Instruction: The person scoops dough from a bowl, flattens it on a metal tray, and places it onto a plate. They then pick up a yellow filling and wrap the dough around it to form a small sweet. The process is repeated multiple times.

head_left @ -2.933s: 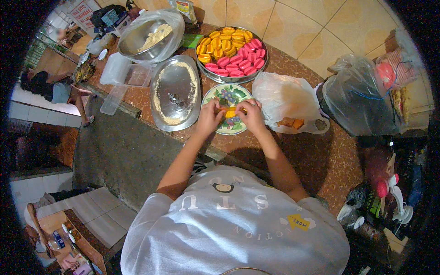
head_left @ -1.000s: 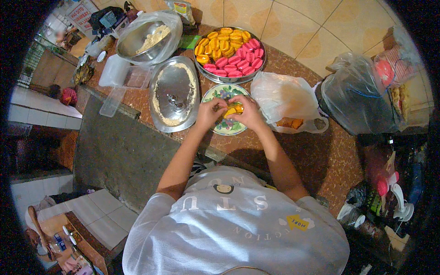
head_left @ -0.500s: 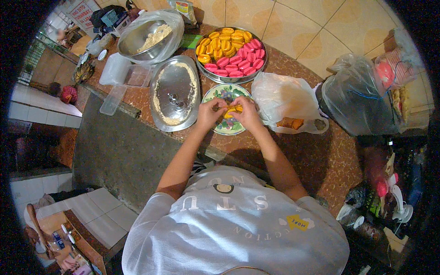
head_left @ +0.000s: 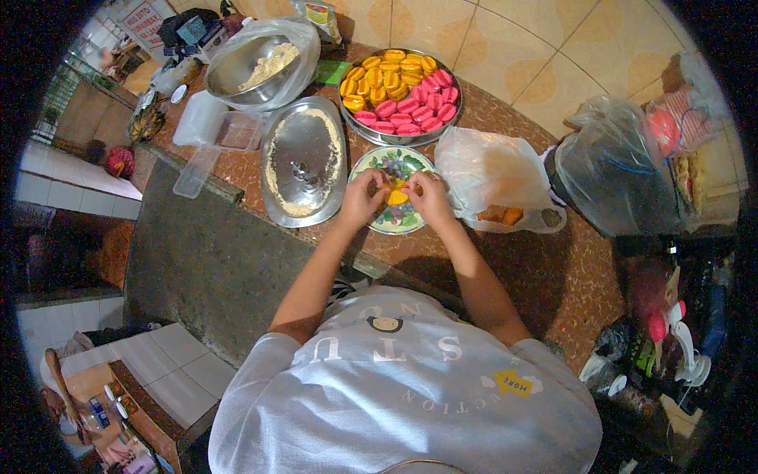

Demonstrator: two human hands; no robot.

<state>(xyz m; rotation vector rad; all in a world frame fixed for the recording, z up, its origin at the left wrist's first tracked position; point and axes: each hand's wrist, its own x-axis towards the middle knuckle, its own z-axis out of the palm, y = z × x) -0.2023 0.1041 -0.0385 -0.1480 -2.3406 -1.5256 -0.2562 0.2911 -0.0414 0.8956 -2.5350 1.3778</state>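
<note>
Over a round plate with a fruit pattern (head_left: 408, 224), my left hand (head_left: 364, 199) and my right hand (head_left: 431, 199) face each other. Between their fingertips is a small sweet in shiny yellow wrapping (head_left: 397, 195), held at both ends with pinched fingers. Just beyond the plate stands a round metal tray (head_left: 404, 141) of wrapped sweets. Yellow ones (head_left: 391, 79) fill its left and far side, pink ones (head_left: 407, 115) the near and right side. Left of the plate lies an oval metal tray (head_left: 268, 207) with pale powder (head_left: 335, 142) around its inside and a small dark metal piece in its middle.
A metal bowl (head_left: 225, 85) of pale crumbly mix, partly covered in plastic, stands at the far left. Near it are clear plastic containers (head_left: 199, 118). White plastic bags (head_left: 482, 170) sit right of the plate, with a larger bagged dark container (head_left: 608, 174) beyond.
My fingertips have moved slightly apart at the ends of the yellow-wrapped sweet, and more of its middle shows. The trays and bowl stay in place.
</note>
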